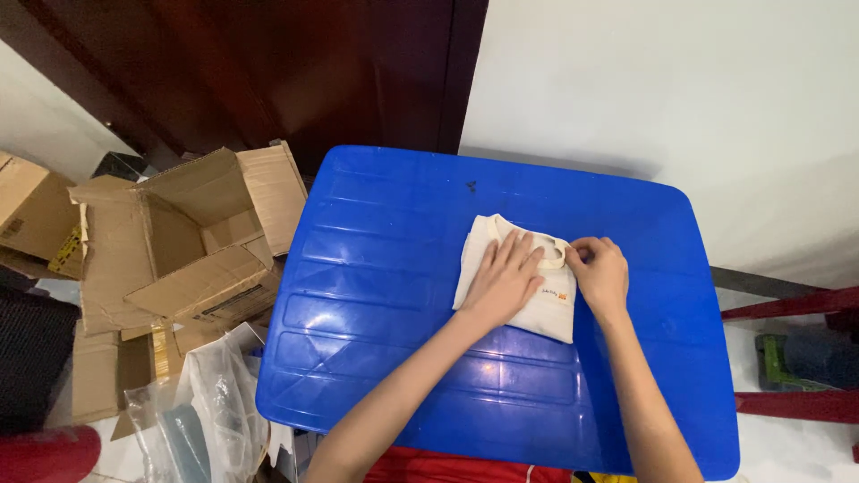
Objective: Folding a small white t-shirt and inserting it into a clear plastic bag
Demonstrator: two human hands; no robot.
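- Cream garment (pixel 523 282), small, already folded to a compact rectangle on the blue plastic table (pixel 385 295).
- Left hand (pixel 506 282): fingers spread, flat on the cloth, pressing it down.
- Right hand (pixel 598 273): fingertips pinching the edge just beside the neckline.
- Judgement: folding mostly done; only smoothing or a last tuck looks left.
- Open cardboard box (pixel 179 241) well apart, beyond the left hand.

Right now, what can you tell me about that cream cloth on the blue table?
The cream garment looks like a small folded top of soft fabric, with a round neck opening and a tiny orange tag. It lies flat near the middle of the blue plastic table. The left hand presses flat on it; the right hand pinches its edge by the neck.
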